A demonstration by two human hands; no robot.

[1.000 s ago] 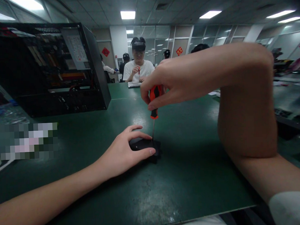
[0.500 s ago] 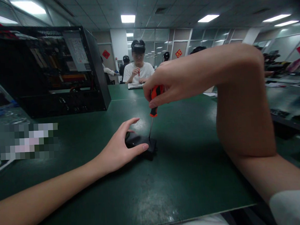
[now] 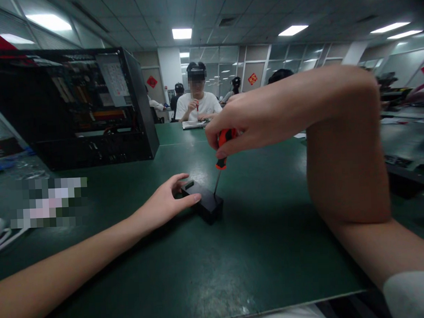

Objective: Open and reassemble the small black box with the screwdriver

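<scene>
A small black rectangular box (image 3: 207,202) lies on the green tabletop in front of me. My left hand (image 3: 173,194) grips its left end, thumb on the top near edge and fingers curled at the far side, partly hidden. With my right hand (image 3: 236,125) I hold an orange-and-black screwdriver (image 3: 221,164) from above, its handle wrapped in my fingers. The thin shaft slants down, and its tip meets the top of the box near the right end. Whether a screw sits under the tip is too small to tell.
An opened black computer case (image 3: 97,107) stands at the left on the green table (image 3: 273,264). A white cable (image 3: 5,240) lies at the left edge. Across the table sits a person (image 3: 202,103) in a white shirt with a screwdriver.
My left hand has slid a little left along the box and its raised finger has come down, so more of the box shows. The screwdriver stays on the box. The view has tilted slightly.
</scene>
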